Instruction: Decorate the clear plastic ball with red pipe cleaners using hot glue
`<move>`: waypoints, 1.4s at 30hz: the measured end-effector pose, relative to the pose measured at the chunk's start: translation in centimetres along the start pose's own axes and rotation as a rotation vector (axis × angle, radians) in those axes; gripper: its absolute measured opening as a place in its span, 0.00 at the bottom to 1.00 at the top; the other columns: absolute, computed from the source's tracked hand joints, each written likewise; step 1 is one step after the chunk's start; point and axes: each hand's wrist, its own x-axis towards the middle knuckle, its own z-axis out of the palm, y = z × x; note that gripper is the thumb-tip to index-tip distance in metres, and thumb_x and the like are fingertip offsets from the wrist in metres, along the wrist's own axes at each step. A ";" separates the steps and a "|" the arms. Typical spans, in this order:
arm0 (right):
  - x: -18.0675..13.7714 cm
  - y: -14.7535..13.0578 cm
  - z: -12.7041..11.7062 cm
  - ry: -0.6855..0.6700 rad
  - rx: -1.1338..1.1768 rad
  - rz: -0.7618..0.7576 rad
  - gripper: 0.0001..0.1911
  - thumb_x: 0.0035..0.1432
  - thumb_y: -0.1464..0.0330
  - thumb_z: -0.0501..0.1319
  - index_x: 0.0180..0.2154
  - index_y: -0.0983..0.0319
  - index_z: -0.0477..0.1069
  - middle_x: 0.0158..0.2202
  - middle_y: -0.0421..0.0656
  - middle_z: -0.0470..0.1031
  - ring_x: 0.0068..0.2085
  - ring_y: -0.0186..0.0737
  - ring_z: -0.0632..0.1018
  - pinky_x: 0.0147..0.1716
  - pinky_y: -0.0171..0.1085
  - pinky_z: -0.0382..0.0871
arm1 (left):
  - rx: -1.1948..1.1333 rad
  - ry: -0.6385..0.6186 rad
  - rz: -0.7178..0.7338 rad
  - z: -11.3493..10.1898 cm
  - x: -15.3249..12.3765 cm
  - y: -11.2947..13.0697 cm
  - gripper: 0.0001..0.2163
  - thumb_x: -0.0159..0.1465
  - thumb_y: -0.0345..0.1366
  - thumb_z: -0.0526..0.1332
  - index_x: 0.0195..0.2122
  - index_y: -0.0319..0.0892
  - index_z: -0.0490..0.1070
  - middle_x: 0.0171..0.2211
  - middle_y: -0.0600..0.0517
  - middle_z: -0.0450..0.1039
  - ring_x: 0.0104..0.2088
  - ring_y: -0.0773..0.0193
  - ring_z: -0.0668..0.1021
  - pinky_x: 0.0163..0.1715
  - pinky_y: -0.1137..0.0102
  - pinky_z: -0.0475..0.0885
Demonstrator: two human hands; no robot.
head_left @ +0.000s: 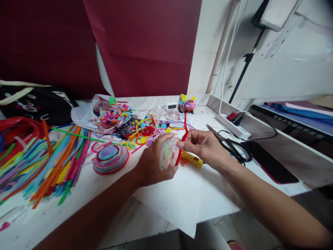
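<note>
My left hand [153,159] is curled around a clear, round plastic piece with pale coloured bits inside [169,152], holding it above the white table [182,194]. My right hand [205,146] pinches a red pipe cleaner [184,133] against the edge of that clear piece. The red strand runs up from the hands and curves around the piece's rim. A yellow glue gun [192,159] lies on the table just under my right hand.
A coiled multicoloured disc [110,159] lies left of my hands. Straight pipe cleaners [49,163] spread at far left, tangled ones [125,121] behind. Black scissors [231,146], a phone [270,163], a power strip [234,125] and a small colourful figure [187,104] sit to the right and back.
</note>
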 end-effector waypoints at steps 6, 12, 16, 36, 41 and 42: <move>0.3 0.2 0.1 -0.016 0.049 0.003 0.23 0.40 0.53 0.73 0.22 0.62 0.64 0.19 0.33 0.61 0.21 0.27 0.60 0.21 0.31 0.53 | -0.008 0.020 0.062 0.2 -0.1 -0.8 0.41 0.48 0.34 0.66 0.63 0.49 0.50 0.61 0.40 0.59 0.62 0.43 0.64 0.58 0.49 0.63; 0.8 0.8 -0.2 -0.020 0.106 -0.028 0.21 0.38 0.56 0.74 0.26 0.62 0.68 0.26 0.38 0.69 0.28 0.33 0.70 0.28 0.34 0.65 | -0.006 -0.003 0.064 -0.3 0.1 -0.4 0.41 0.49 0.34 0.65 0.63 0.48 0.49 0.61 0.40 0.57 0.62 0.43 0.63 0.58 0.49 0.63; 1.0 1.1 -0.2 -0.068 0.243 0.011 0.22 0.36 0.60 0.76 0.29 0.62 0.69 0.32 0.39 0.74 0.32 0.34 0.74 0.33 0.35 0.69 | -0.021 -0.017 0.097 -0.8 0.3 0.0 0.40 0.50 0.34 0.66 0.63 0.47 0.48 0.62 0.39 0.56 0.62 0.43 0.62 0.58 0.49 0.62; -0.2 1.4 0.2 -0.080 0.774 0.243 0.40 0.32 0.72 0.78 0.48 0.64 0.63 0.23 0.37 0.78 0.25 0.37 0.80 0.27 0.36 0.79 | 0.069 -0.139 0.207 -2.1 1.3 0.9 0.42 0.50 0.29 0.66 0.64 0.45 0.47 0.65 0.36 0.51 0.67 0.41 0.53 0.62 0.44 0.55; -0.3 1.1 -0.2 -0.025 0.830 0.213 0.39 0.32 0.74 0.78 0.47 0.63 0.63 0.23 0.37 0.78 0.25 0.37 0.81 0.25 0.34 0.79 | 0.002 -0.127 0.200 -2.7 2.1 0.2 0.40 0.53 0.35 0.67 0.65 0.47 0.48 0.65 0.38 0.51 0.66 0.41 0.56 0.62 0.44 0.54; -0.3 0.9 -0.3 -0.008 0.840 0.212 0.39 0.32 0.75 0.78 0.47 0.63 0.64 0.22 0.37 0.77 0.25 0.38 0.81 0.25 0.34 0.79 | -0.004 -0.125 0.192 -2.9 2.3 0.1 0.40 0.53 0.35 0.67 0.65 0.47 0.49 0.65 0.38 0.52 0.66 0.42 0.57 0.62 0.44 0.54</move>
